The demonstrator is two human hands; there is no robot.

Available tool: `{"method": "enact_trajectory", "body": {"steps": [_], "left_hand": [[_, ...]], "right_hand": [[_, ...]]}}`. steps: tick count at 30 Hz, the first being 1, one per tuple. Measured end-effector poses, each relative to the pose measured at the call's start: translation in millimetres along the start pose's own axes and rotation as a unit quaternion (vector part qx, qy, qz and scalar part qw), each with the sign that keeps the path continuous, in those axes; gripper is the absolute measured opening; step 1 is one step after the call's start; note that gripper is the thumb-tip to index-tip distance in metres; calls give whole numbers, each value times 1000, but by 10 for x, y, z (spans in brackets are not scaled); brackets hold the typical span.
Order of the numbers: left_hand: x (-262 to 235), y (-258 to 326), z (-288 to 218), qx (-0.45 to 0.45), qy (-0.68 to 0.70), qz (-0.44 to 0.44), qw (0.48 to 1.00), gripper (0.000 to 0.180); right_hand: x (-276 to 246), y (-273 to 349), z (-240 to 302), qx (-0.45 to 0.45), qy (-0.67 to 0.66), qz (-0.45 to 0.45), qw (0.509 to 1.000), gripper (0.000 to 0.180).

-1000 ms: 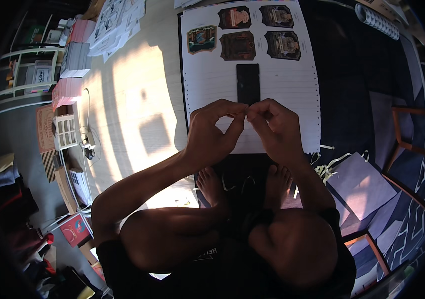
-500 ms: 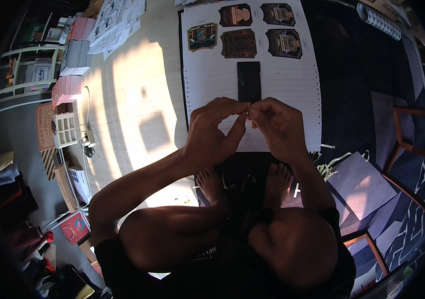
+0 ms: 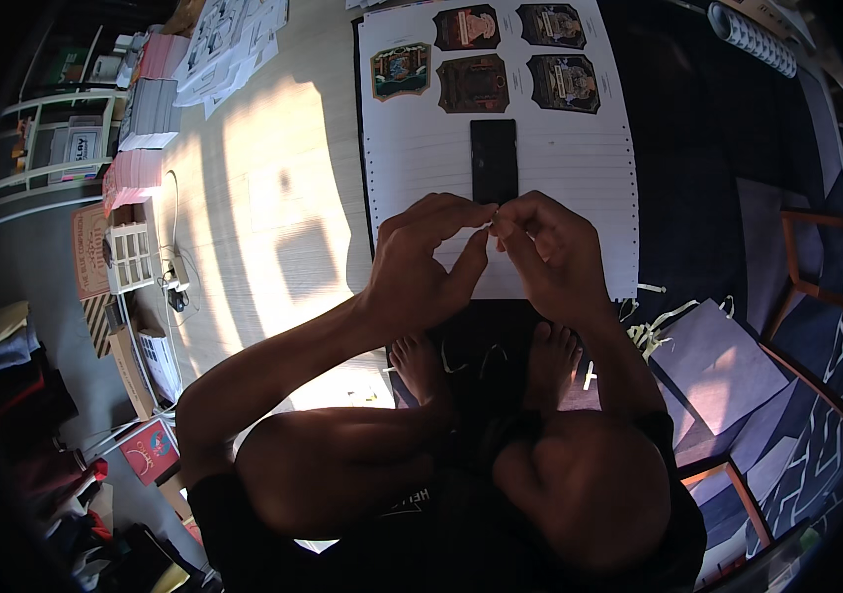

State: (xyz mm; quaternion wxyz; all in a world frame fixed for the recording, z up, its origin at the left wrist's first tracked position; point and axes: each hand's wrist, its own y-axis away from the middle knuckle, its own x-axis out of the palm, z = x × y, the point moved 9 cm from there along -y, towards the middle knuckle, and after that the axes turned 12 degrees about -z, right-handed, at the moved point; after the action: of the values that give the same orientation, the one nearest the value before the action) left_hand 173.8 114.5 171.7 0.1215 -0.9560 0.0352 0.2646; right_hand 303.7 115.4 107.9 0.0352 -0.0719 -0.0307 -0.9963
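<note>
My left hand (image 3: 426, 247) and my right hand (image 3: 555, 249) meet fingertip to fingertip above the white lined sheet (image 3: 412, 163). Both pinch at something tiny and pale, too small to name. The left thumb and forefinger form a wide loop, closing at their tips; the right fingers are curled in. Just beyond the fingertips lies a black flat rectangular block (image 3: 494, 158), its near end partly covered by the hands. Farther up the sheet are several dark ornate-edged labels, among them a green-and-gold one (image 3: 401, 72) and a brown one (image 3: 473, 85).
Bare feet (image 3: 552, 358) rest at the sheet's near edge. Stacks of paper (image 3: 152, 114) and a white rack (image 3: 130, 259) stand left on the pale floor. At right lie purple-grey sheets (image 3: 723, 366), pale strips (image 3: 649, 336) and a wooden frame (image 3: 790, 257).
The right fingers have shifted slightly at the pinch, and a little more of the tiny pale thing shows. Otherwise both hands keep their place above the sheet.
</note>
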Motion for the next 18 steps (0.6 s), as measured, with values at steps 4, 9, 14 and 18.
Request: {"method": "enact_trajectory", "body": {"steps": [4,9,14,18], "left_hand": [[2,5,33,-9,4,2,1000,28],[-6,0,36,-8,0,3,1000,28],[1,7,27,-8,1,1,1000,28],[5,16,27,-5,9,-1,1000,29]], "right_hand": [[4,4,-13,-16,-13,2,1000,6],[19,1,11,14,-24,9,1000,7],[21,3,28,24,-37,11,999,7],[17,2,7,25,-41,12,999,7]]}}
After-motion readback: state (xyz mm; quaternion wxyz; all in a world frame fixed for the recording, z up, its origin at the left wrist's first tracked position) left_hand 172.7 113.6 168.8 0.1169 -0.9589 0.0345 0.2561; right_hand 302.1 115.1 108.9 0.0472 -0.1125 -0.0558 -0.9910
